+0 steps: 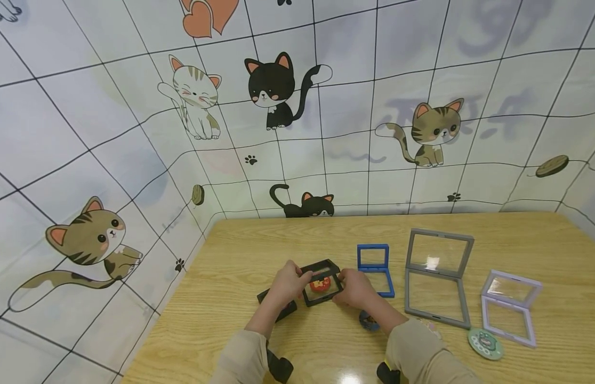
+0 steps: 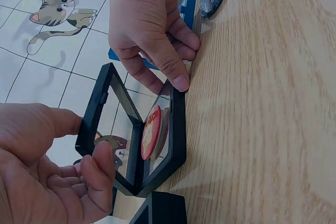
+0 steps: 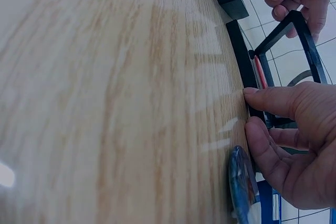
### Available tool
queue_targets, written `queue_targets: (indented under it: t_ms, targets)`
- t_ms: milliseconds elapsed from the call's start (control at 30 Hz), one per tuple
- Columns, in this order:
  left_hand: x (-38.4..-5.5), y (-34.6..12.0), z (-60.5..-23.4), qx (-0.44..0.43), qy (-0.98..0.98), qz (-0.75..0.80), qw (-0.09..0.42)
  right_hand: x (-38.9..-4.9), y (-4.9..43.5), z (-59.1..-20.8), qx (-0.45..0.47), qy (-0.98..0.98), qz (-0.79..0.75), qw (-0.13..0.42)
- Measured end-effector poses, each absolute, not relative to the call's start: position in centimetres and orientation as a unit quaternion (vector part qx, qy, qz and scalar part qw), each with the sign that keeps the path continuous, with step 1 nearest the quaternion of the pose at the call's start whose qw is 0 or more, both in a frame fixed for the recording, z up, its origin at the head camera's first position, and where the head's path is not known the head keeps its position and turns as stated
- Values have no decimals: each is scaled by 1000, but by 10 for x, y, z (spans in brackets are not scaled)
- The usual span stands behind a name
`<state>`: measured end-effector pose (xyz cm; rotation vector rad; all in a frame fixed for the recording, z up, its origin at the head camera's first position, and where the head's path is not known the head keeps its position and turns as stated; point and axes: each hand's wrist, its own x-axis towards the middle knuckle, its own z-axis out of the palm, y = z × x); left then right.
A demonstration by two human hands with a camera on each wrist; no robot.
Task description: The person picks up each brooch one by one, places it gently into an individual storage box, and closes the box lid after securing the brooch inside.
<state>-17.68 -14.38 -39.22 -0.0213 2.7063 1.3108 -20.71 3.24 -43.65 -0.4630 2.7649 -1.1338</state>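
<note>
A black hinged display frame [image 1: 323, 300] with clear panes stands partly opened on the table. Inside it, on the lower pane, lies a round red badge [image 2: 151, 132]. My left hand [image 1: 289, 280] pinches the raised lid at its edge between thumb and fingers. On the opposite side, my right hand [image 1: 357, 288] grips the lower half by its edge, thumb near the tabletop in the right wrist view. A dark blue round badge [image 1: 369, 321] lies close below the right hand. Beneath the left wrist is a black box-like piece [image 1: 286, 310], partly hidden by the forearm.
To the right stand a small blue frame [image 1: 391, 285], a large grey frame [image 1: 465, 304] and a lilac frame [image 1: 531, 325], all opened. A green round badge [image 1: 485, 344] lies before them; a pale badge [image 1: 432, 327] is partly behind the right sleeve. A cat-patterned wall covering [image 1: 345, 186] borders the wooden table [image 1: 220, 320].
</note>
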Motion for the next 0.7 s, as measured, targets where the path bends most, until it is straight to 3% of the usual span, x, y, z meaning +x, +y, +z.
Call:
queue_targets:
  t_ms: [367, 700]
  targets:
    - [-176, -141, -396, -6, 898, 428, 102, -206, 33, -437, -146, 908, -387, 62]
    - [-174, -138, -404, 0, 920, 378, 103, -207, 32, -436, -145, 913, -375, 67]
